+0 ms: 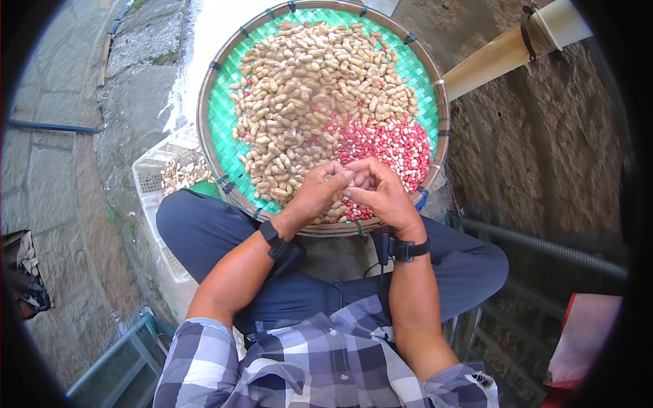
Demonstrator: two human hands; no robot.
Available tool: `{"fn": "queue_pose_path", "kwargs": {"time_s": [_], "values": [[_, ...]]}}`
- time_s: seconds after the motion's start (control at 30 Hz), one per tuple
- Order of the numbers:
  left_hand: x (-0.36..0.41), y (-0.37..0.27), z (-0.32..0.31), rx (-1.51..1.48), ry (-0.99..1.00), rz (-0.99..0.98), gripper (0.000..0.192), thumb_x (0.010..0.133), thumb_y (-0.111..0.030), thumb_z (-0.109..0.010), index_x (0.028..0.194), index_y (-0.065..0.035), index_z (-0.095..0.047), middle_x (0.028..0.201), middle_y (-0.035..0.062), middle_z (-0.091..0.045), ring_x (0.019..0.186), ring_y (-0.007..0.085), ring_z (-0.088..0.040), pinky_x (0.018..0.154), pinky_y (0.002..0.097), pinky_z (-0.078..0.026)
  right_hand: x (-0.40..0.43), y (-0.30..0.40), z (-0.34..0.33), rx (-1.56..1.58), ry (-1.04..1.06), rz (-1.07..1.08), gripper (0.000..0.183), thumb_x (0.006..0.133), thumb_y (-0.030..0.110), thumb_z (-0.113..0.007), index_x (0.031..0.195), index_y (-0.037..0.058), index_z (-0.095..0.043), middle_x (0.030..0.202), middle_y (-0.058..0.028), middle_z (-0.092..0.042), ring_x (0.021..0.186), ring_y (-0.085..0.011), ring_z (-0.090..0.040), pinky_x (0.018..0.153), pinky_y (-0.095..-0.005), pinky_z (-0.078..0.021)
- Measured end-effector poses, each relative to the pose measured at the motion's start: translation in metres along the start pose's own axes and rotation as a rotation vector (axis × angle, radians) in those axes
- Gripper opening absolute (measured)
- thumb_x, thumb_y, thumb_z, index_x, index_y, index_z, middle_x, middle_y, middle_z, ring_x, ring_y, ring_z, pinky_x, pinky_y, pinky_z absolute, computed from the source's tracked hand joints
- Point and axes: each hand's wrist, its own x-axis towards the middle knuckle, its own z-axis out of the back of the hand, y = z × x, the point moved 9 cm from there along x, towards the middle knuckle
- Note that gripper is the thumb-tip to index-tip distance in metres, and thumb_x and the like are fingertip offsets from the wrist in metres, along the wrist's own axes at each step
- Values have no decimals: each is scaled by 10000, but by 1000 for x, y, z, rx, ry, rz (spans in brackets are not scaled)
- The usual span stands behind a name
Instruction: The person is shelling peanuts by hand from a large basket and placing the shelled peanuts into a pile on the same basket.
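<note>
A round woven tray with a green lining lies before me, its near rim at my knees. Unshelled peanuts are heaped over its middle and left. Shelled red and white peanut kernels lie spread at the tray's right. My left hand and my right hand meet over the near part of the tray, fingertips together. A peanut is pinched between them, mostly hidden by the fingers, so whether its shell is whole cannot be told.
A white plastic basket holding empty peanut shells stands left of the tray, partly behind my knee. A pale pipe reaches towards the tray from the upper right. Metal frames stand at lower left and right.
</note>
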Motion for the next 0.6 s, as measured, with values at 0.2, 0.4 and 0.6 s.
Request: {"fn": "queue_pose_path", "kwargs": {"time_s": [0.2,0.4,0.6], "values": [[-13,1,-12,158,109,99,298,954,-349,-560,1014,-60,-594,809,-23,-572,630,10,-484,493,171,-364,-6,-10,-5,155,89,-101,311,777,69,-778,1049,37,-630,806,47,-544,718,-34,-516,617,-198,-439],[-11,20,-7,-121,3,70,287,939,-314,-558,960,-30,-591,805,-2,-582,607,38,-503,502,169,-384,-5,-3,-18,223,109,-41,322,766,27,-778,1042,27,-612,796,36,-553,692,-39,-543,601,-199,-461],[-17,2,-21,-261,11,141,282,952,-334,-541,891,-62,-578,629,-6,-546,480,65,-477,393,194,-326,-3,-5,-15,403,50,-39,334,786,-22,-740,1046,17,-534,802,-21,-586,626,-92,-600,545,-233,-515]]}}
